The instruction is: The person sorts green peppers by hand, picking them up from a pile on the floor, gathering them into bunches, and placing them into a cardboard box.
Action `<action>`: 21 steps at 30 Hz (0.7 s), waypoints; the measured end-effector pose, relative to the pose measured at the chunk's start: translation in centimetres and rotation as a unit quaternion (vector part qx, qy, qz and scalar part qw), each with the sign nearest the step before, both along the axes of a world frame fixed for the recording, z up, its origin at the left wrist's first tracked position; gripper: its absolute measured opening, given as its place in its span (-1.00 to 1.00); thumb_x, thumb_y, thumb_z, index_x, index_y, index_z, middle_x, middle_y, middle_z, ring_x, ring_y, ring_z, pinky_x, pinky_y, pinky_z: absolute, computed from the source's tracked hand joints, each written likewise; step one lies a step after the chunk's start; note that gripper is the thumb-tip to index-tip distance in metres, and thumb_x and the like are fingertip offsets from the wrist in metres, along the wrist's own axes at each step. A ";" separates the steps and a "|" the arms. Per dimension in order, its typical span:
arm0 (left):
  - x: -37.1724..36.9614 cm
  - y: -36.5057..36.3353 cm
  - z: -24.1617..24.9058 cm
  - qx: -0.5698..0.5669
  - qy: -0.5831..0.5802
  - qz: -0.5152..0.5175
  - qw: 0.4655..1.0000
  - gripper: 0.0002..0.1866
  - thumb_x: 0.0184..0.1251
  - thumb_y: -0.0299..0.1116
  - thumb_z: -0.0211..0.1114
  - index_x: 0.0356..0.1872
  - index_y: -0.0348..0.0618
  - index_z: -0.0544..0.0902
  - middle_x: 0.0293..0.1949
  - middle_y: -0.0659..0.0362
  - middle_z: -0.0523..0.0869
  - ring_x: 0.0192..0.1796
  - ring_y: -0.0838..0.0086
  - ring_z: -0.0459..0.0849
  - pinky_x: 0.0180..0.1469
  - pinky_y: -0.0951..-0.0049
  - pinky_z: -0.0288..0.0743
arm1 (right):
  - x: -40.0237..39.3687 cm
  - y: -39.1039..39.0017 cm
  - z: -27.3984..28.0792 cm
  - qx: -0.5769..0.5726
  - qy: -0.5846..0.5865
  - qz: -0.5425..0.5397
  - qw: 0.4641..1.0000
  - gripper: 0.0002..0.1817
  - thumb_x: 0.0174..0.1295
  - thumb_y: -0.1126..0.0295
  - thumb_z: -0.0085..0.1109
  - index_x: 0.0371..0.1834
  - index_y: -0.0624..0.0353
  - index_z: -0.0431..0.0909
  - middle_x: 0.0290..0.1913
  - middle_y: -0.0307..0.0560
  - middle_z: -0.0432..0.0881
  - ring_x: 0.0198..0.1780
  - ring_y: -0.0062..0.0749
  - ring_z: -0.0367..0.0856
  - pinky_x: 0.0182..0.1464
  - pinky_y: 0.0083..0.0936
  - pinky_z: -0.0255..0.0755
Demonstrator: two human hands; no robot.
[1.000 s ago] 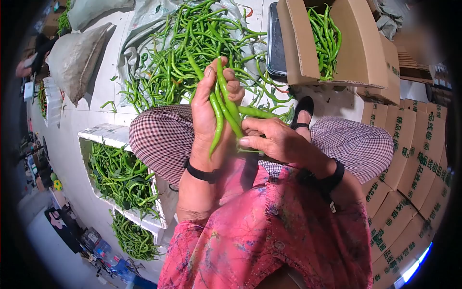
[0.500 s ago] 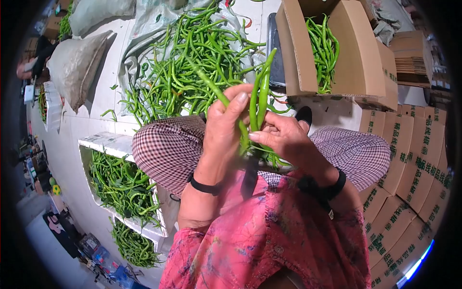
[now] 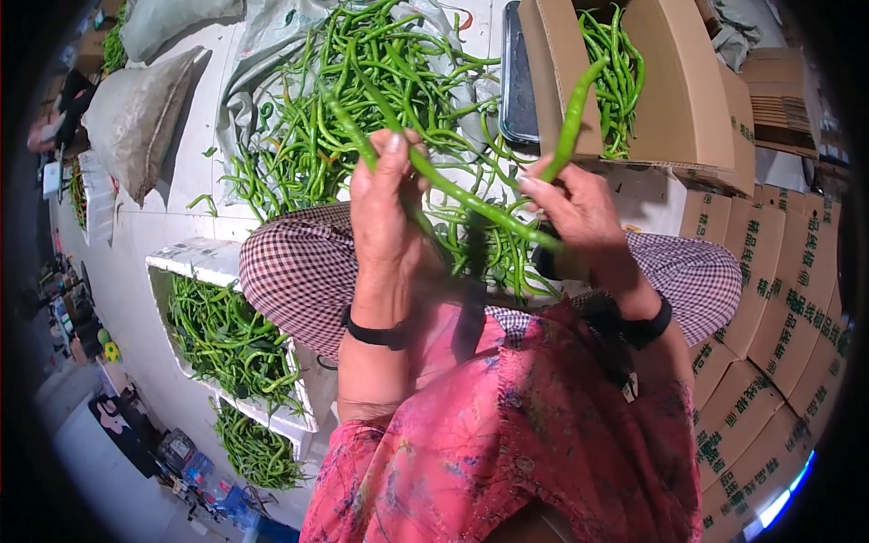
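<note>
Pale floor tiles (image 3: 136,237) are covered in several places by green peppers, sacks and boxes. Above the middle of the floor, long peppers (image 3: 463,195) are gripped in the closed fingers of the left hand (image 3: 385,204); one is slanted across toward the right hand (image 3: 579,213), and another is pointed to the far left. Whether that crossing pepper is touched by the right hand cannot be told. A single pepper (image 3: 570,122) is pinched between the fingers of the right hand, its free end raised toward the far right. Loose peppers (image 3: 511,262) are scattered on the floor beyond and below the hands, between the checked trouser legs (image 3: 299,262). Farther off, a large heap (image 3: 312,136) is spread over a plastic sheet (image 3: 237,113). To its right, a dark tray (image 3: 519,81) is set beside an open cardboard box (image 3: 674,81), in which more peppers (image 3: 615,81) are held. At the left, a white foam box (image 3: 195,256) is filled with peppers, and a stuffed sack (image 3: 140,127) is laid farther away. Printed cartons (image 3: 769,290) are seen at the right.
</note>
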State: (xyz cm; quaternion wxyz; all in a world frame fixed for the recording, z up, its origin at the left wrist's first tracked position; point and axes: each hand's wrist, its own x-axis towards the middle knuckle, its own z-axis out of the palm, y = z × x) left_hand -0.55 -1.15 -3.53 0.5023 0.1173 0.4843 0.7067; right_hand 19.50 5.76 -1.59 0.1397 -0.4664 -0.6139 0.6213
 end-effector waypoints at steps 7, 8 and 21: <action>0.0 0.1 -0.6 0.102 -0.286 -0.034 0.952 -0.75 0.49 -0.24 0.14 -0.02 -0.19 0.49 -0.36 0.22 0.51 -0.32 0.46 0.48 -0.26 0.47 0.48 | 5.9 -1.2 -4.3 0.264 -0.332 0.280 0.861 -0.84 0.23 0.38 0.04 -0.31 0.25 0.55 -0.27 0.16 0.67 -0.20 0.12 0.63 -0.16 -0.06 0.50; -0.2 0.1 -1.0 0.125 -0.342 -0.047 0.930 -0.74 0.50 -0.24 0.14 0.01 -0.21 0.49 -0.38 0.24 0.48 -0.37 0.51 0.42 -0.35 0.54 0.42 | 6.2 -0.4 -5.2 0.434 -0.163 0.307 0.831 -0.78 0.29 0.32 0.03 -0.23 0.25 0.58 -0.24 0.11 0.66 -0.18 -0.04 0.66 -0.17 -0.16 0.52; 0.9 0.1 -2.6 0.079 -0.322 -0.018 0.943 -0.69 0.47 -0.35 0.17 0.10 -0.33 0.48 -0.23 0.10 0.58 -0.19 0.41 0.56 -0.14 0.47 0.57 | -3.7 -1.9 -1.5 -0.267 0.187 0.176 0.929 -0.72 0.42 0.28 0.05 -0.01 0.28 0.51 -0.20 -0.15 0.62 -0.17 -0.62 0.53 -0.12 -0.60 0.44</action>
